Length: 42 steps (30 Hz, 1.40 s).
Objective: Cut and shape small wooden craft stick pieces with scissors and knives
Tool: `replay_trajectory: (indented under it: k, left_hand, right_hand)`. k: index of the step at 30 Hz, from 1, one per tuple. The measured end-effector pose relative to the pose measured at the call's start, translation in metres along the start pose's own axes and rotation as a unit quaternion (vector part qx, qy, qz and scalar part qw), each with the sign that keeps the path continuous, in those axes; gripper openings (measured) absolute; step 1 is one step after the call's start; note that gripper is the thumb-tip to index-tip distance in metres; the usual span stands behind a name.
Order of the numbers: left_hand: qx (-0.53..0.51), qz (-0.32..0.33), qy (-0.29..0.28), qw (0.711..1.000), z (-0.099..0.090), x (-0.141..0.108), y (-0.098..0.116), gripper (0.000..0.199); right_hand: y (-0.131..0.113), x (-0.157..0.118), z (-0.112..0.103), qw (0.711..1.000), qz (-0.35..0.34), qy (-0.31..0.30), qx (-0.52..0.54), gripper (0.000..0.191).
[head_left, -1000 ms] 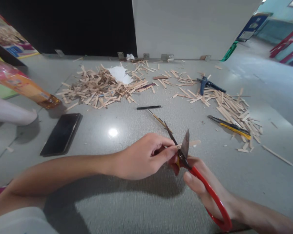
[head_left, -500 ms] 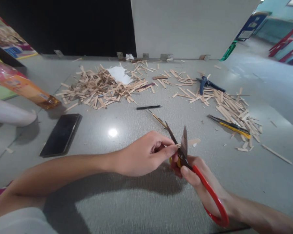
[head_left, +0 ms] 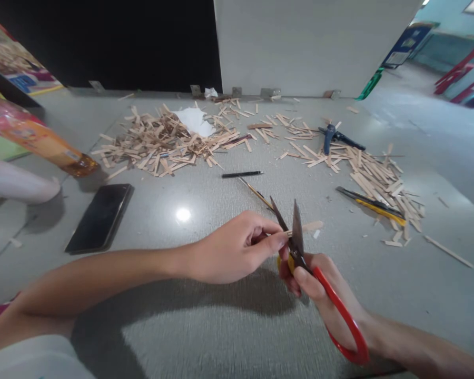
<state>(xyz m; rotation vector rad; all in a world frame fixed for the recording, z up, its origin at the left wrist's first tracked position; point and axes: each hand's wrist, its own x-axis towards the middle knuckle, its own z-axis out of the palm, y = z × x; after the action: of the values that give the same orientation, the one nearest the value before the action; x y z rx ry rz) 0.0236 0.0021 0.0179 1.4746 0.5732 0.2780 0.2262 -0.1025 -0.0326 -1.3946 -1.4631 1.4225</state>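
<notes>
My left hand [head_left: 237,250] pinches a thin wooden stick [head_left: 311,226] between thumb and fingers. The stick runs to the right, between the parted blades of a pair of scissors [head_left: 296,231], and its rounded end sticks out past them. My right hand [head_left: 316,281] is closed on these scissors, which have a red handle; some yellow shows by the fingers. Both hands are close together above the grey floor. Just beyond the blade tips lies a thin yellowish tool [head_left: 256,193], and a black pen [head_left: 242,174] rests behind it.
A large heap of cut wooden sticks [head_left: 154,145] lies at back left, another stick pile [head_left: 375,173] at right. A yellow-black utility knife [head_left: 373,205] and a dark blue clamp-like tool [head_left: 332,138] touch the right pile. A phone [head_left: 99,218] and a bottle [head_left: 43,139] are at left.
The scissor blades have closed slightly around the stick, and its free end has tilted up a little. Both hands stay almost in place.
</notes>
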Motion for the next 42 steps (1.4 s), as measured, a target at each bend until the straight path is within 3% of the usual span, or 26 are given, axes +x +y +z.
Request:
replay_trajectory:
  k: [28,37,42]
  left_hand:
    - [0.009,-0.004,0.022,1.000,0.004,-0.004,0.001,0.034]
    - [-0.029,0.025,0.048,0.998,0.000,-0.003,0.000,0.035]
    - [0.010,0.029,0.039,0.999,0.000,-0.004,0.001,0.036]
  right_hand:
    - [0.008,0.003,0.002,1.000,0.018,-0.002,-0.002,0.061]
    - [0.002,0.001,-0.005,0.994,-0.104,-0.029,-0.002,0.060]
    - [-0.007,0.002,-0.004,0.994,-0.109,-0.026,-0.012,0.066]
